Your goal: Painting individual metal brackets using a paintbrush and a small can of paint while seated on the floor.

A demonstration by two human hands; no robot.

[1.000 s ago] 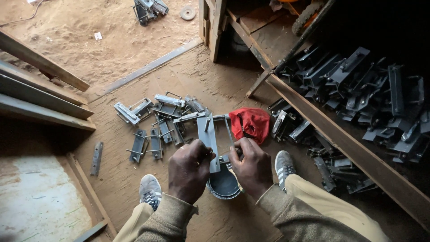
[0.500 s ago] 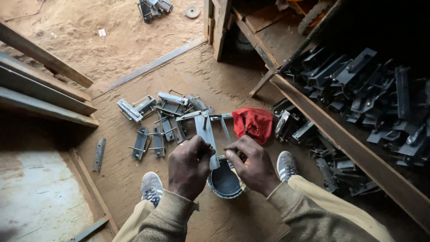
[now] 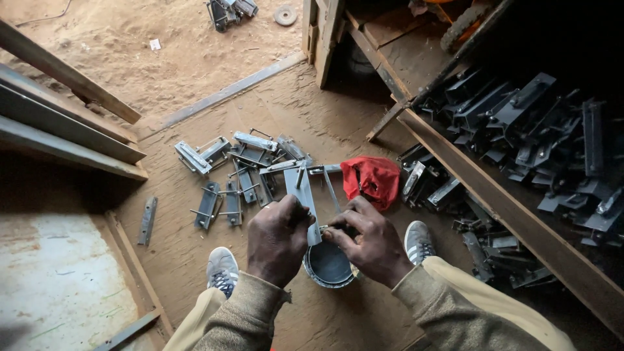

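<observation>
My left hand [image 3: 277, 238] grips a flat grey metal bracket [image 3: 301, 198] by its near end and holds it upright over a small round tin of dark paint [image 3: 328, 266] on the floor between my feet. My right hand [image 3: 366, 239] pinches the same end of the bracket from the right, fingers closed at the tin's rim; what it holds between them is hidden. A thin metal rod [image 3: 330, 188] sticks up beside the bracket.
Several grey painted brackets [image 3: 234, 172] lie on the wooden floor ahead. A red cloth [image 3: 370, 179] lies to the right of them. A dark pile of metal parts [image 3: 520, 130] fills a wooden-edged bay at right. Long planks [image 3: 65, 130] lie at left.
Both hands stay on the bracket over the tin. The bracket has tilted slightly and my right fingers have shifted closer to its near end.
</observation>
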